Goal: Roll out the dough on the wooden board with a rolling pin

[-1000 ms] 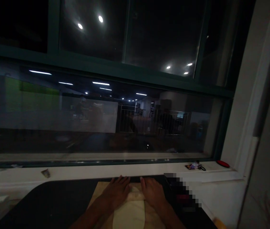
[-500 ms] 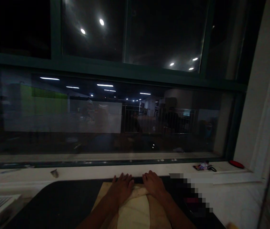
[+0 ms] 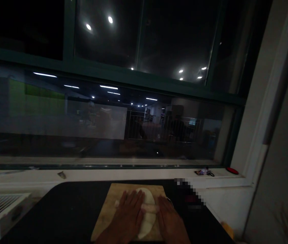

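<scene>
Both hands had drawn back toward the person since the earlier frames, so more of the far end of the dough showed beyond the fingertips. On the left, the left hand (image 3: 130,215) lay flat, fingers spread and extended, palm pressing down with nothing gripped. Between the hands, a pale rolling pin (image 3: 149,207), or perhaps a rolled fold of dough, ran crosswise; dim light made it hard to tell. The dough (image 3: 147,217) lay on the wooden board (image 3: 107,213), itself on the dark table (image 3: 64,213). On the right, the right hand (image 3: 168,220) was likewise flat and open.
</scene>
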### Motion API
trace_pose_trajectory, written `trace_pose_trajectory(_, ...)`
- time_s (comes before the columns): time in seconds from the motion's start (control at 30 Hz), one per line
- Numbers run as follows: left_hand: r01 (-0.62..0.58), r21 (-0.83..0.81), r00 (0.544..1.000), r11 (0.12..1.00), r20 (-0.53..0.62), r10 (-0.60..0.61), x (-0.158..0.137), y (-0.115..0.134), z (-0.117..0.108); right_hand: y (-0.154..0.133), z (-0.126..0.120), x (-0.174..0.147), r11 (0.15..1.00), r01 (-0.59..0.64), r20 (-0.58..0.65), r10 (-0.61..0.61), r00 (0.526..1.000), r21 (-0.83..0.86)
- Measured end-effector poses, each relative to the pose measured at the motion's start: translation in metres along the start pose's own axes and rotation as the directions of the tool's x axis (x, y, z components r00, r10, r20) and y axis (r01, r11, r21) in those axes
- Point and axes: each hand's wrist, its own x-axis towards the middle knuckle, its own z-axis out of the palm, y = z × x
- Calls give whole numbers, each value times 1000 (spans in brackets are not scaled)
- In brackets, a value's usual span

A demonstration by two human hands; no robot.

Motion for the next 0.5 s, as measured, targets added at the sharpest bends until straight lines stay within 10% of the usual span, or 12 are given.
trace_pose_trajectory(0.3,-167,-169,986,971,-15,167,-47,-9,-19,-23,-23,-54,976,165,-130,-183,974,-142)
trace_pose_trajectory(0.5,-148,-257,988,955,3,154,-62,-21,-34,-31,19,-63,985,37,-297,-87,951,-169)
